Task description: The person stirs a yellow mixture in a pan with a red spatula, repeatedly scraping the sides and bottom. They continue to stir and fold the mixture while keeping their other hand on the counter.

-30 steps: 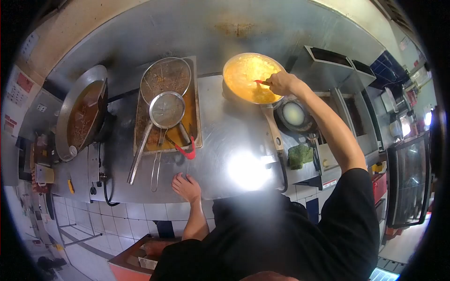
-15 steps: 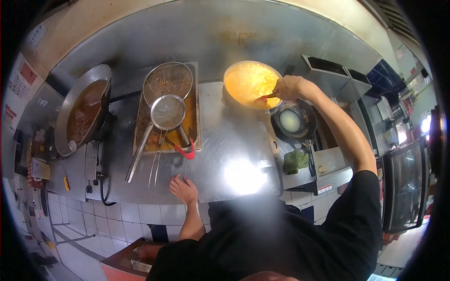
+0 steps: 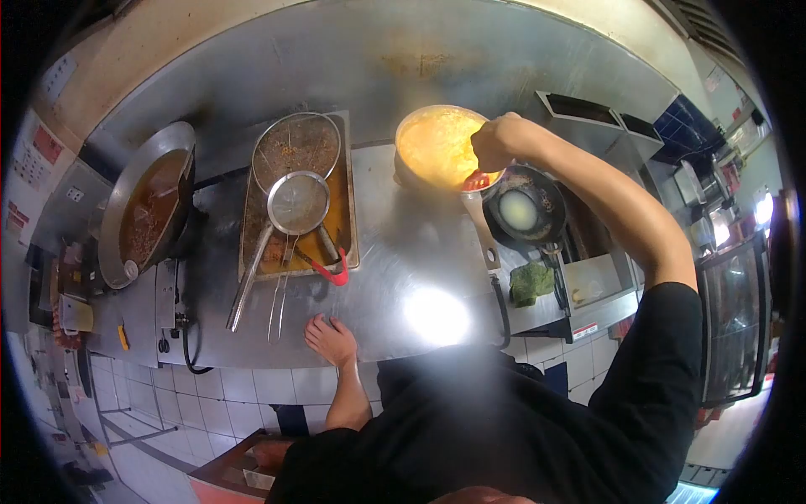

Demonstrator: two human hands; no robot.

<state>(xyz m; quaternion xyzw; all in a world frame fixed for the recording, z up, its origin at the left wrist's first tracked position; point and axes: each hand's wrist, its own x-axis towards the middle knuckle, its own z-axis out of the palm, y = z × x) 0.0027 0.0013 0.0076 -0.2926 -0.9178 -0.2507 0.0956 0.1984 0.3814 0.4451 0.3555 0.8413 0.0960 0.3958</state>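
Observation:
My right hand (image 3: pixel 497 140) is closed at the right side of a deep pan (image 3: pixel 470 190) of yellow-orange food. It grips a utensil with a red end (image 3: pixel 476 180), which shows below the fist by the pan's near rim; what kind it is cannot be told. The pan's long handle points toward me. My left hand (image 3: pixel 331 339) lies flat at the front edge of the steel counter (image 3: pixel 378 290), fingers apart, holding nothing. Ahead of it, a fine strainer (image 3: pixel 300 202), a larger mesh skimmer (image 3: pixel 295 153) and red-handled tongs (image 3: pixel 337 270) rest on an oily tray (image 3: pixel 353 227).
At the left stands a big wok (image 3: pixel 117 197) of brown liquid. Right of the deep pan, a small black pan (image 3: pixel 546 227) holds a pale round thing. A green scouring pad (image 3: pixel 531 284) lies nearer me. Bright light glares off the counter.
My right hand has moved slightly left and up, its elbow outward. The utensil's red end now shows at the pan's near rim. My left hand stays at the counter edge.

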